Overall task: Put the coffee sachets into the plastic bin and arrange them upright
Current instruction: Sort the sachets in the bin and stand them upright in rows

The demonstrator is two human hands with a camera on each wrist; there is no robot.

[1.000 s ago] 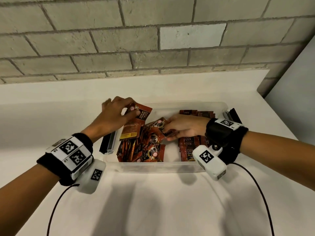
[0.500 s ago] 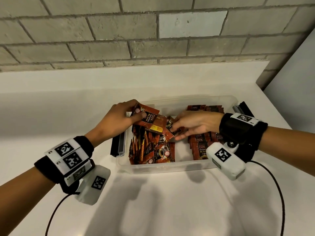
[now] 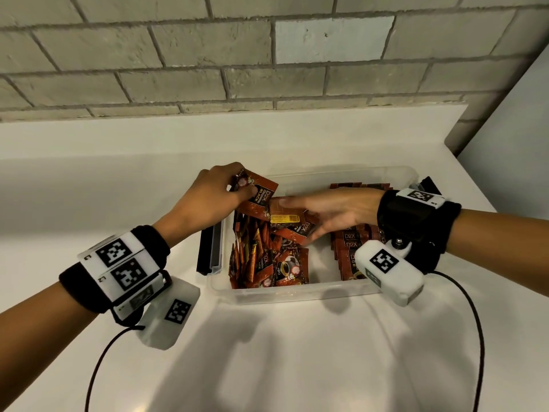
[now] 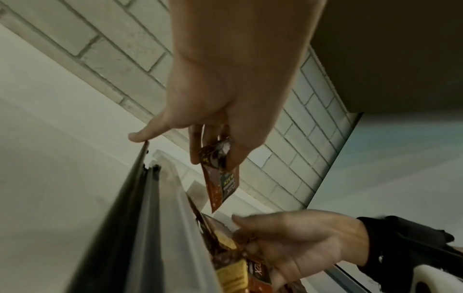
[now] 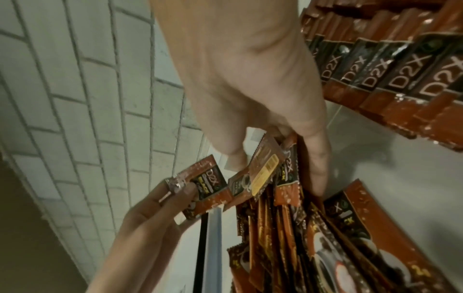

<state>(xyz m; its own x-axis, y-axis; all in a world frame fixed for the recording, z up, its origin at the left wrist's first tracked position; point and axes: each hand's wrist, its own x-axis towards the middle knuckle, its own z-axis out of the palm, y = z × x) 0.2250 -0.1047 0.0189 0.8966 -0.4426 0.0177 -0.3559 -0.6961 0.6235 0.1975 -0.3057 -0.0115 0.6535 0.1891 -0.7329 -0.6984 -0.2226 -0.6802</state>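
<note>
counter: white countertop [image 3: 89,203] running up to a grey brick wall [image 3: 208,55]; your bin sits toward its back right corner
bin: clear plastic bin [image 3: 297,292] with a black latch handle [image 3: 205,251] flipped out at its left end
neat row: a row of D2X coffee sachets [image 3: 350,245] already standing upright along the right end of the bin
messy bunch: the left-end sachets [image 3: 267,257] are a jumble, some on edge, some leaning, a couple flat on top
right hand: your right hand [image 3: 332,212] reaches across into the jumble, thumb and fingers closed on a few sachets [image 5: 265,170] at the top of it
left hand: your left hand [image 3: 214,197] is over the bin's back left corner, pinching one D2X Black sachet [image 3: 258,197] by its top edge; it hangs tilted above the pile, just beside your right fingertips [image 3: 285,203]
</note>
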